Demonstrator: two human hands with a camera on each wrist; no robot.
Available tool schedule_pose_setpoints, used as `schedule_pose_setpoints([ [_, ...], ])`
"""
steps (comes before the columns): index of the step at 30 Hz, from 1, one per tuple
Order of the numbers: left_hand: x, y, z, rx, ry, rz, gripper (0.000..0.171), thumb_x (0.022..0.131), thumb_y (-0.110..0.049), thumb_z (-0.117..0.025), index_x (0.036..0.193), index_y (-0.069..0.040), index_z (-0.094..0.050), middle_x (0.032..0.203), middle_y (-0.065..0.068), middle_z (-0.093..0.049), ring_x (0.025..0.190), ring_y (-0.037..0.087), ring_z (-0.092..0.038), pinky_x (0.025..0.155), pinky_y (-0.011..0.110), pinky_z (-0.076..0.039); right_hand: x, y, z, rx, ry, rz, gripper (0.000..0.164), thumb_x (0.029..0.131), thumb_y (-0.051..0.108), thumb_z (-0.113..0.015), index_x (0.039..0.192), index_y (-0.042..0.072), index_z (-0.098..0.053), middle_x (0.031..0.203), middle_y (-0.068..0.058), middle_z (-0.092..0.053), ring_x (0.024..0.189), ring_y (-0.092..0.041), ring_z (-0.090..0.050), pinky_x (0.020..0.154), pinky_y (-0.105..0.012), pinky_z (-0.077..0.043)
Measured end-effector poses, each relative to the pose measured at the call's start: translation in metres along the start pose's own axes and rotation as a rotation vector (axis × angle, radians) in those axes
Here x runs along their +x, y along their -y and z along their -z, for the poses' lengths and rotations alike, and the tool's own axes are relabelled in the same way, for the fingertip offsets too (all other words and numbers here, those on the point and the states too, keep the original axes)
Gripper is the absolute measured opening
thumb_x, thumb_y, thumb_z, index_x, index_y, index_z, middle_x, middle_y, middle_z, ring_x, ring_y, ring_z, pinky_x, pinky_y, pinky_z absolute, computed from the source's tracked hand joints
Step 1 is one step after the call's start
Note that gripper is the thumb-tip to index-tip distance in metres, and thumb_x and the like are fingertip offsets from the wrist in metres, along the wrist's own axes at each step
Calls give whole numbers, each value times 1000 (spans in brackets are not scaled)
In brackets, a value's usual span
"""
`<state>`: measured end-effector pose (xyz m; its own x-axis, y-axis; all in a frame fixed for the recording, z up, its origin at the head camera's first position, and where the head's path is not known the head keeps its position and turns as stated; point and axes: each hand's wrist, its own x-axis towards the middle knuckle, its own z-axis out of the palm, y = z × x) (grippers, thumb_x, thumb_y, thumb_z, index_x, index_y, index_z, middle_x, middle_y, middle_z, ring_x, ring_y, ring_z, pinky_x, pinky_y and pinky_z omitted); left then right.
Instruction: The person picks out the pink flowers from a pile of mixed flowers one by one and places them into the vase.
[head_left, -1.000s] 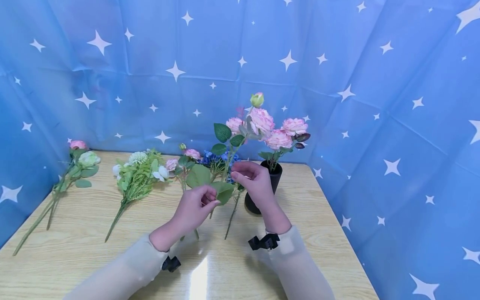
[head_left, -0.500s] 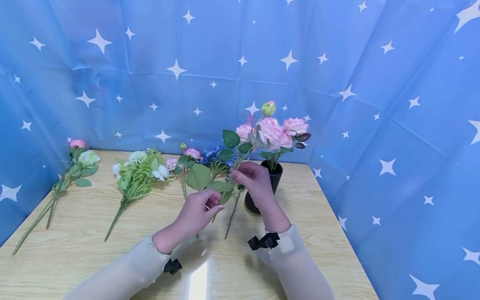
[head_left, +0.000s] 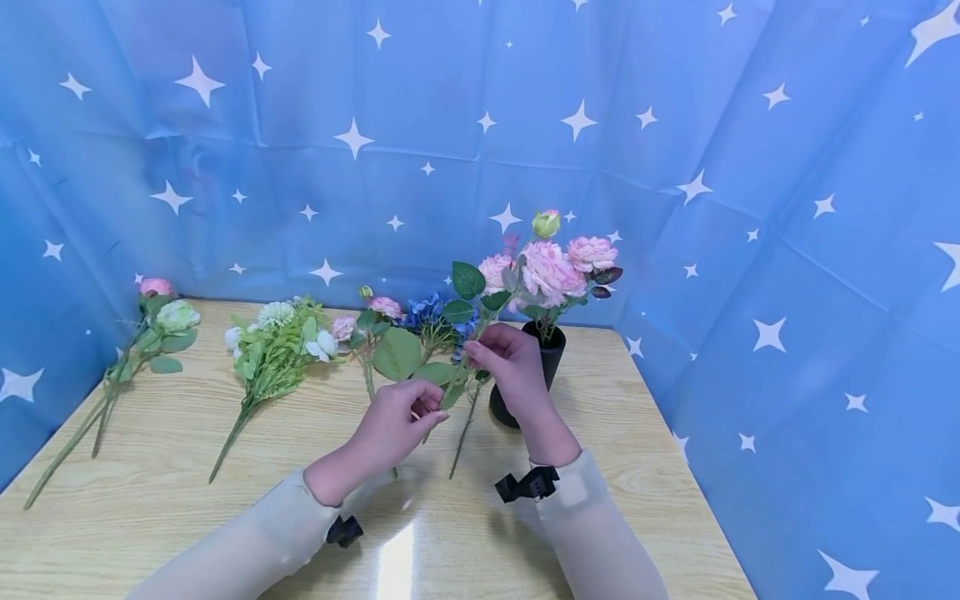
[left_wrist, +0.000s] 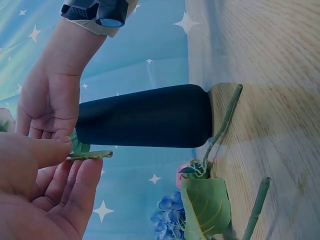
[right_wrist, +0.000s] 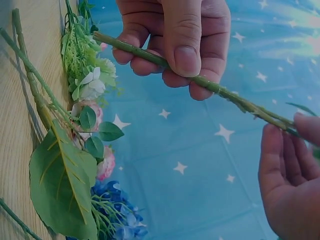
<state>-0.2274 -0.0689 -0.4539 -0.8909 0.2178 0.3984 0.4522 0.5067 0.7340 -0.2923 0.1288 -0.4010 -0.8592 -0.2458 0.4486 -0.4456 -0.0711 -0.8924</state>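
Stem [left_wrist: 102,155] and vase [head_left: 553,358], partly hidden
Left wrist view: the left hand [left_wrist: 47,202] hid much of the stem; head view: the right hand [head_left: 520,373] hid the vase's middle.

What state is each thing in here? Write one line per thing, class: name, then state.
Held stem: raised off the table, tilted
Left hand: pinching that stem near its lower end
Right hand: pinching it farther up
Black vase: upright, with pink flowers standing in it
White-and-green bunch: lying on the table
Blue flowers: lying at the back, partly hidden
Far-left flowers: lying on the table
Backdrop: hanging, creased
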Motion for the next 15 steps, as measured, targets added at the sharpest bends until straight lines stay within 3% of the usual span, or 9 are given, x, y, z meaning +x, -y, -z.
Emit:
schedule_pose_setpoints([
  [15,-1,-1,3,-71,-6,-9,17,92,-6,-82,107,-10,-74,86,-3,-73,78,5,-69,72,23,-61,-1,2,1,9,-29,33,16,97,-3,-72,93,-17,-66,78,9,-75,65,-7,-69,68,-27,-64],
])
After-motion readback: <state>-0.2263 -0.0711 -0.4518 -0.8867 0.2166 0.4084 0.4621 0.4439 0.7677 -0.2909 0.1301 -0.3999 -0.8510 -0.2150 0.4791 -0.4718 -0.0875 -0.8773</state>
